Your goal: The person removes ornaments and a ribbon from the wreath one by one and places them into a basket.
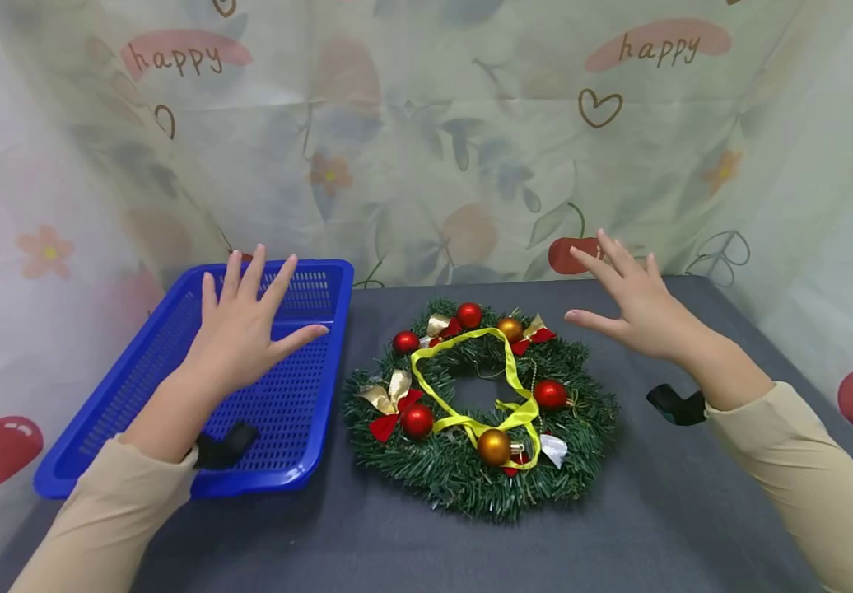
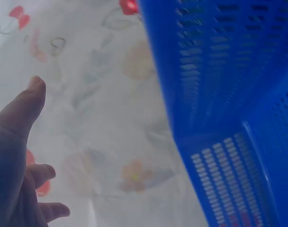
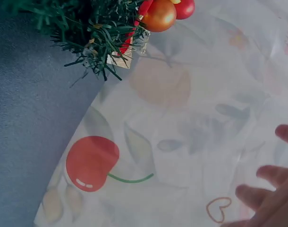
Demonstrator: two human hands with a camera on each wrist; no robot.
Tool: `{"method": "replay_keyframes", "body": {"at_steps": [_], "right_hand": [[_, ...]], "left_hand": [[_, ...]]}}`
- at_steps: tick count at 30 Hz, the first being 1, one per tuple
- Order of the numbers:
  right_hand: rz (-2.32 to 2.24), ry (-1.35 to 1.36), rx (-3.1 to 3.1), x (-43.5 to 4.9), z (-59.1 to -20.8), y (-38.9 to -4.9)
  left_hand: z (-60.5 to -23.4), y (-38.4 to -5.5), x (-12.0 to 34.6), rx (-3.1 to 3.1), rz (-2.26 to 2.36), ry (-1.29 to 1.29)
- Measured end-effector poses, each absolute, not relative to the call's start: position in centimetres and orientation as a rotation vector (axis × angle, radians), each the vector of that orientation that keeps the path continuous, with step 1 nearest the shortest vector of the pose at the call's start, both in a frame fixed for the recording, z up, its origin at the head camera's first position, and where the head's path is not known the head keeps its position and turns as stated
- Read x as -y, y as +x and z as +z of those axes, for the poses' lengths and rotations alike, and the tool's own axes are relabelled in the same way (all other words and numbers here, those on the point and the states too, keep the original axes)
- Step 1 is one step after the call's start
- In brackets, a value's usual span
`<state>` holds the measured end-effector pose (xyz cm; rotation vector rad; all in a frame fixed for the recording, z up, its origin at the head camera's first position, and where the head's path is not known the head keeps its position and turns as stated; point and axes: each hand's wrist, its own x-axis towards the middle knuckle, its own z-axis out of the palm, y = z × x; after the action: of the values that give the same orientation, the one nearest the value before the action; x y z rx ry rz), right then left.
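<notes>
The wreath (image 1: 434, 478) lies on the tabletop (image 1: 367, 548), yellow ribbon (image 1: 521, 413) across it. I hold the left hand (image 1: 234, 338) left of the wreath, the right hand (image 1: 641, 311) right of it, fingers (image 1: 279, 284) spread apart, empty. I judge this a hands-off pause; touching the wreath calls for reaching inward.

Bright, evenly lit head view, dimmer, hazier wrist views

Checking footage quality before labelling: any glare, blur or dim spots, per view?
Head: fairly sharp, small highlights on a red bauble, glare on the near rim of the blue basket; left wrist: dim and hazy, left hand in shade; right wrist: also dim, right hand soft-edged, wreath needles clearer.
</notes>
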<state>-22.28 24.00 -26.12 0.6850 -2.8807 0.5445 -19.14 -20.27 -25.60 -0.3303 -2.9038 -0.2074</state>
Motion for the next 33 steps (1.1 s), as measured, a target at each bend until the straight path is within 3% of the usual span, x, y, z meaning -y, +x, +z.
{"method": "replay_keyframes", "body": {"at_steps": [19, 33], "right_hand": [[0.792, 0.948, 2.916, -25.0, -30.1, -20.4], [0.867, 1.021, 2.996, -25.0, -32.7, -20.0]], "left_hand": [[-25.7, -15.1, 15.0, 2.913, -0.414, -0.732], [-27.5, -14.4, 12.2, 2.901, -0.415, -0.97]]}}
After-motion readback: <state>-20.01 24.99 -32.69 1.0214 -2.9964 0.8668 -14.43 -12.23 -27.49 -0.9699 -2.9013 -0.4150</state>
